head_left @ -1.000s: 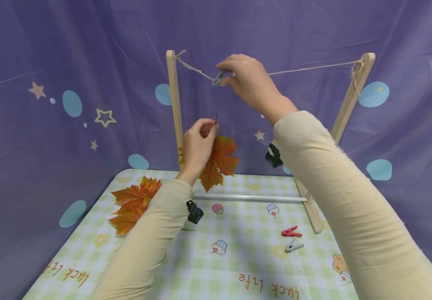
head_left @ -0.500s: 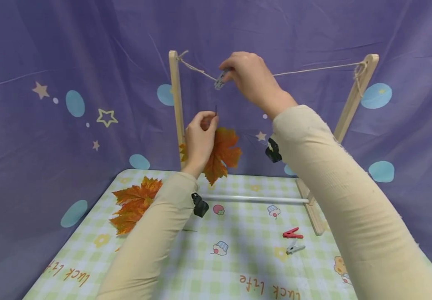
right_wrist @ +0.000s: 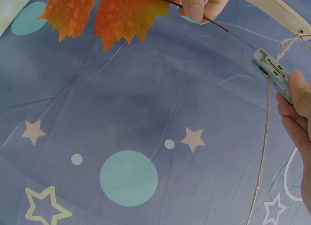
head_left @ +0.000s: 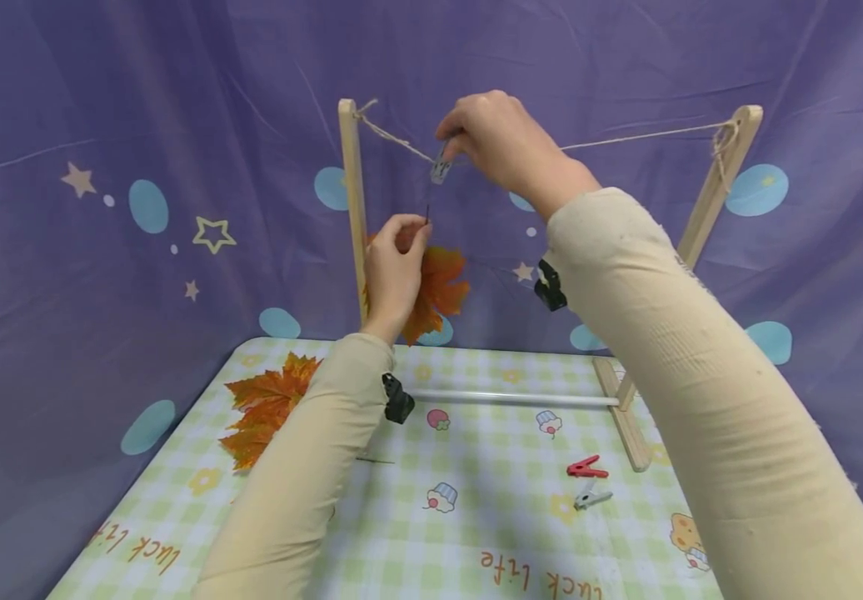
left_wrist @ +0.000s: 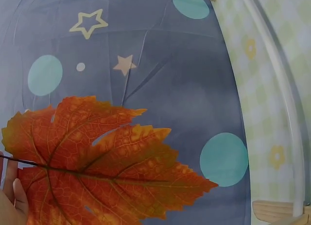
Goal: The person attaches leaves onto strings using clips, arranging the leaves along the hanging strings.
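My left hand (head_left: 396, 271) pinches the dark stem of an orange maple leaf (head_left: 439, 287) between thumb and fingertips. The leaf hangs below and behind that hand, and its veined face fills the lower part of the left wrist view (left_wrist: 97, 166). Above it, my right hand (head_left: 502, 142) pinches a grey clothespin (right_wrist: 273, 72) at the twine (right_wrist: 265, 137). In the right wrist view the stem's thin tip reaches up to the clothespin's nose. Whether the nose grips stem or twine I cannot tell.
A wooden frame (head_left: 354, 208) carries the twine between its posts. More maple leaves (head_left: 266, 408) lie at the table's left, partly behind my left sleeve. A red clothespin (head_left: 587, 467) and a pale grey clothespin (head_left: 591, 497) lie at right. A white rod (head_left: 514, 398) joins the frame's feet.
My left hand has risen with the leaf, bringing the stem tip up to the clothespin. The right hand has shifted slightly upward, and the clothespin now points more steeply down.
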### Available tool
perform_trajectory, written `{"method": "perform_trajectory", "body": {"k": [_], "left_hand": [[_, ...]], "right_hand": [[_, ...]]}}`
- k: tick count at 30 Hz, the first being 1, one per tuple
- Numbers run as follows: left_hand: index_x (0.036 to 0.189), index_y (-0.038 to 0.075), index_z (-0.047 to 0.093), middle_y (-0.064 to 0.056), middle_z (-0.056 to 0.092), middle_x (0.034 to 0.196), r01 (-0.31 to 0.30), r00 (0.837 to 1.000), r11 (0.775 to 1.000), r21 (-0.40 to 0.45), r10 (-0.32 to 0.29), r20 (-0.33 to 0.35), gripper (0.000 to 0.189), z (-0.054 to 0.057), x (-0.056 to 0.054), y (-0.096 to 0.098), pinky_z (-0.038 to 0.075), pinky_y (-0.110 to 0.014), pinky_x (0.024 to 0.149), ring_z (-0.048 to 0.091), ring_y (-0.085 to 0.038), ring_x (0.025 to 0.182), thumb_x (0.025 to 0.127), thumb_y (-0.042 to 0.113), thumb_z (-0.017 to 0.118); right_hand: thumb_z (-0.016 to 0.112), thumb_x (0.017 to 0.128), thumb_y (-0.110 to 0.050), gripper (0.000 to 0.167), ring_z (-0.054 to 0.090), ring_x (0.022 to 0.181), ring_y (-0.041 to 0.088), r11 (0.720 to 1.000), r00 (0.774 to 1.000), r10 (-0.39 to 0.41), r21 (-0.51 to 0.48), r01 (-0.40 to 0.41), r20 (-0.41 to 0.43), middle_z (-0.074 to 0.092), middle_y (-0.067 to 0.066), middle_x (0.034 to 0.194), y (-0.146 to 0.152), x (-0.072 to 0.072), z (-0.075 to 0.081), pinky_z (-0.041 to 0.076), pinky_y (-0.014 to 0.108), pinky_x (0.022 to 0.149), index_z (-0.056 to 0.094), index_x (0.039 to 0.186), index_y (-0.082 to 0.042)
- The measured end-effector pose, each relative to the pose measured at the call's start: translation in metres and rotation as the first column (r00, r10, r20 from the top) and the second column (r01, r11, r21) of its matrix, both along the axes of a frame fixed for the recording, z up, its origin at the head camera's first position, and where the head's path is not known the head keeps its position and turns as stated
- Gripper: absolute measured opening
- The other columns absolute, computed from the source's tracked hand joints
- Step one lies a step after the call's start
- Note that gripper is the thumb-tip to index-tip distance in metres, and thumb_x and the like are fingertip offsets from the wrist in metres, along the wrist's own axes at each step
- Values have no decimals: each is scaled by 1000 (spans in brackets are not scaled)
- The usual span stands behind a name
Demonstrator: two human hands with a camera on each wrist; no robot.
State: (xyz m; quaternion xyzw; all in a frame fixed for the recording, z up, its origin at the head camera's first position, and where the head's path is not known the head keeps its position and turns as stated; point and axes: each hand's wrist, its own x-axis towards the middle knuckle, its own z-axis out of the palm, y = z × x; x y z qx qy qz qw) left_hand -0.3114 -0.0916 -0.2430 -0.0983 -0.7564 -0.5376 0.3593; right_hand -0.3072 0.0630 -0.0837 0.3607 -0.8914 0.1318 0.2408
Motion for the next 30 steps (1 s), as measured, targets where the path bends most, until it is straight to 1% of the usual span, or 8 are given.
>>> {"method": "perform_trajectory", "body": {"k": [4, 9, 16, 23, 30], "left_hand": [[109, 12, 72, 0, 73, 101, 9, 1000, 1000, -9, -9, -9, 18, 1, 0, 0, 50, -29, 78, 65, -15, 86, 96, 24, 69], [110, 14, 72, 1, 72, 101, 14, 1000, 1000, -21, -14, -6, 19, 3, 1, 2, 49, -29, 78, 64, -13, 86, 96, 26, 67], [111, 16, 72, 3, 71, 102, 11, 1000, 999, -40, -11, 1, 21, 8, -1, 4, 49, -27, 78, 64, -11, 86, 96, 30, 67], [111, 15, 72, 2, 72, 102, 7, 1000, 999, -45, -8, -12, 21, 12, -2, 5, 50, -28, 79, 65, -10, 85, 97, 30, 67], [112, 15, 72, 2, 72, 104, -16, 1000, 999, -47, 16, -7, 21, 13, -3, 4, 50, -29, 78, 65, -12, 87, 97, 28, 67]], "right_hand": [[62, 97, -13, 28, 63, 113, 29, 1000, 1000, -6, -4, 6, 2, 67, 14, 121, -1, -1, 1, 49, 37, 96, 69, 120, 2], [62, 97, -14, 28, 63, 112, 27, 1000, 1000, -13, -27, 14, 26, 67, 14, 121, 0, -2, -1, 49, 36, 96, 70, 120, 1], [63, 97, -14, 28, 64, 110, 26, 999, 999, -14, -38, 16, 44, 68, 13, 120, 1, -3, -5, 50, 36, 94, 71, 119, 0], [62, 97, -13, 28, 64, 110, 28, 1000, 1000, -1, -19, 1, 30, 67, 14, 120, 2, -2, -4, 50, 36, 94, 70, 120, 1], [60, 98, -14, 31, 61, 116, 27, 1000, 999, -18, 25, 18, 28, 66, 13, 124, 0, -3, -3, 46, 36, 100, 67, 126, 0]]}}
